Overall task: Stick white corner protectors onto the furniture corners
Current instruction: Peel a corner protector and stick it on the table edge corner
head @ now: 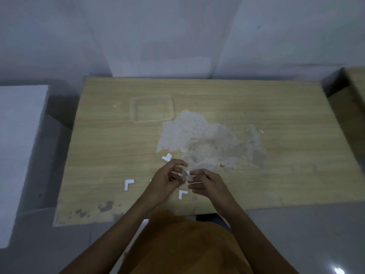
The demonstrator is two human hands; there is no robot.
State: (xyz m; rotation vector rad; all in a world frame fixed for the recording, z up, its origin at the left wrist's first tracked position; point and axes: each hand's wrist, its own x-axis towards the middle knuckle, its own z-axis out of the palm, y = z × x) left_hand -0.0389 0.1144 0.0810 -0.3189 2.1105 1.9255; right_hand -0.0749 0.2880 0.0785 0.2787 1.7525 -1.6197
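Both hands [186, 179] pinch a small white L-shaped corner protector [188, 176]

Wood-grain table [256, 99], veneer peeled rough

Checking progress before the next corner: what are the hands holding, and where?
Both hands, left and right, pinch one small white corner protector by its edges; exact grip points are blurred.

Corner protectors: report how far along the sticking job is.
Done: no table corner in view carries a protector. In hand: the left hand and right hand pinch one small white piece between them, apparently preparing it. Left: three loose protectors lie on the tabletop, unstuck.
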